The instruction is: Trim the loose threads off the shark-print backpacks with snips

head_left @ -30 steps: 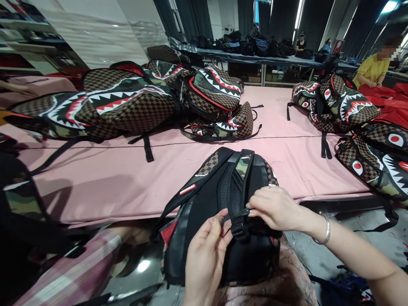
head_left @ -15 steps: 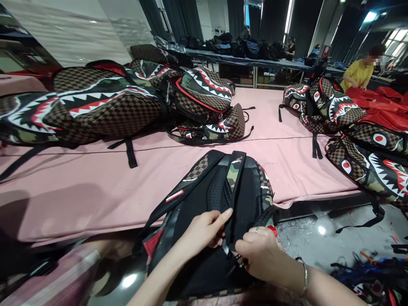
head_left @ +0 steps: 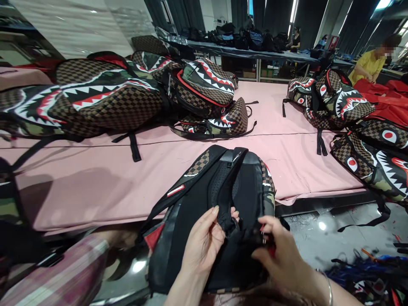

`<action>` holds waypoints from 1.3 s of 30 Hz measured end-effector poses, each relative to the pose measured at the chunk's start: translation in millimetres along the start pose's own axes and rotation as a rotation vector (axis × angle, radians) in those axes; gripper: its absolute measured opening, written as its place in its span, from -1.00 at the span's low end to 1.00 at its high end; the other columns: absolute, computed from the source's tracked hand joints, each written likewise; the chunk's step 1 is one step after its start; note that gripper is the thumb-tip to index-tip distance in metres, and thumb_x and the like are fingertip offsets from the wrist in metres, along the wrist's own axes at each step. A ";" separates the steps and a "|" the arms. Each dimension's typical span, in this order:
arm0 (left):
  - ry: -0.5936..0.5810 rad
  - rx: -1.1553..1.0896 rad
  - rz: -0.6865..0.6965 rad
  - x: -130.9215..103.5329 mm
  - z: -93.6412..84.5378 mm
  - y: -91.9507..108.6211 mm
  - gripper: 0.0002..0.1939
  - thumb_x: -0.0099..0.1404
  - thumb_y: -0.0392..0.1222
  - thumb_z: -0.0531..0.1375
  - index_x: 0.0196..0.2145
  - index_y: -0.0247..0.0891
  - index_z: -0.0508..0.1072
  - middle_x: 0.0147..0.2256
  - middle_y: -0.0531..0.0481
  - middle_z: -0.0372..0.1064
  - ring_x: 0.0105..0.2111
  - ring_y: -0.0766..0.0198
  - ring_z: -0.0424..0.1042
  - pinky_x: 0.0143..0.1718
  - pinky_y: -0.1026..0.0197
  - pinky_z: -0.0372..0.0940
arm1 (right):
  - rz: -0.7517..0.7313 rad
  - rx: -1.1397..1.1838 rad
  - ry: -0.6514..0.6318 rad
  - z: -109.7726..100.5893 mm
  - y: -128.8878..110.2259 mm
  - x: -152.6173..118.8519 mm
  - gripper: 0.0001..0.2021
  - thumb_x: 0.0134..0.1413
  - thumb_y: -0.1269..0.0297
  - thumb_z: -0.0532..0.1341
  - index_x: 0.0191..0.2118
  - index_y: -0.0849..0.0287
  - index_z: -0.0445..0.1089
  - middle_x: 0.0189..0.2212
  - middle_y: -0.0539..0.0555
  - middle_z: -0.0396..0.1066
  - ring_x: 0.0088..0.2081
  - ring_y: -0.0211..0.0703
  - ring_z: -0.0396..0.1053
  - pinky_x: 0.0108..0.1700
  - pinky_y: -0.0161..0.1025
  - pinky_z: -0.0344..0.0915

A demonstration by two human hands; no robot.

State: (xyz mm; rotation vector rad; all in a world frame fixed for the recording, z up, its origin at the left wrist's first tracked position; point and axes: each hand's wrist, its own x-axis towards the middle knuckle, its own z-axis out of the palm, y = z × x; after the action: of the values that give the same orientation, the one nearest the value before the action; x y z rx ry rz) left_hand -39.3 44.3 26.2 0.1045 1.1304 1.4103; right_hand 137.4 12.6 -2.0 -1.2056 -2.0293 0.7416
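A black-backed backpack (head_left: 191,242) with brown checkered side panels leans against the table edge in front of me, its back facing up. My left hand (head_left: 205,240) is closed round the lower part of a black shoulder strap (head_left: 228,187), palm turned partly up. A small metal ring or clip shows beside its fingertips. My right hand (head_left: 282,253) is over the bag's lower right side, thumb and fingers apart and slightly blurred. Dark and red material lies behind those fingers; I see no firm grip on it. The other shoulder strap (head_left: 181,185) runs down the left side.
Several shark-mouth checkered backpacks (head_left: 124,102) lie on the pink-covered table (head_left: 105,170), with more bags (head_left: 346,100) at the right. Red fabric (head_left: 379,95) lies near a person in yellow (head_left: 368,63). A plaid-clothed person's lap (head_left: 63,267) is at lower left.
My right hand has moved right, away from the strap, and its fingers have spread. My left hand has turned palm-up with the strap, which now shows its black underside.
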 end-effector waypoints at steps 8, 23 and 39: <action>0.016 0.075 0.036 -4.0 4.8 -2.7 -0.95 0.04 -0.40 0.23 -0.47 -0.34 0.41 -0.54 -0.04 0.47 -0.52 0.27 0.49 -0.53 0.38 0.38 | -0.373 -0.150 0.066 -22.8 17.8 50.1 -0.83 0.17 0.33 0.05 -0.15 0.19 0.31 -0.29 0.13 0.38 -0.25 -0.16 0.33 -0.19 -0.20 0.26; -0.122 0.183 -0.022 -4.9 9.0 -5.2 -0.62 -0.29 -0.17 0.45 -0.55 -0.32 0.36 -0.66 0.14 0.33 -0.70 0.48 0.28 -0.70 0.45 0.29 | -0.464 -0.431 -0.242 -46.6 -9.3 68.6 -0.92 0.19 0.36 0.07 -0.23 0.19 0.28 -0.33 0.05 0.33 -0.29 -0.19 0.24 -0.28 -0.28 0.10; -0.028 0.156 0.039 -0.6 7.5 -0.8 -0.93 0.02 -0.38 0.26 -0.50 -0.38 0.40 -0.64 0.02 0.41 -0.73 0.43 0.33 -0.70 0.43 0.31 | -0.299 -0.130 -0.112 -46.3 3.4 48.0 -0.87 0.12 0.29 0.15 -0.21 0.18 0.27 -0.35 0.03 0.37 -0.33 -0.23 0.30 -0.28 -0.32 0.18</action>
State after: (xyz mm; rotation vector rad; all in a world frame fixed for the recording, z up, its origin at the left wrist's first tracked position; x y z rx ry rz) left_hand -33.6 47.7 29.9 0.2582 1.2202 1.3497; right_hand 157.4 63.5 36.3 -0.9161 -2.3146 0.5491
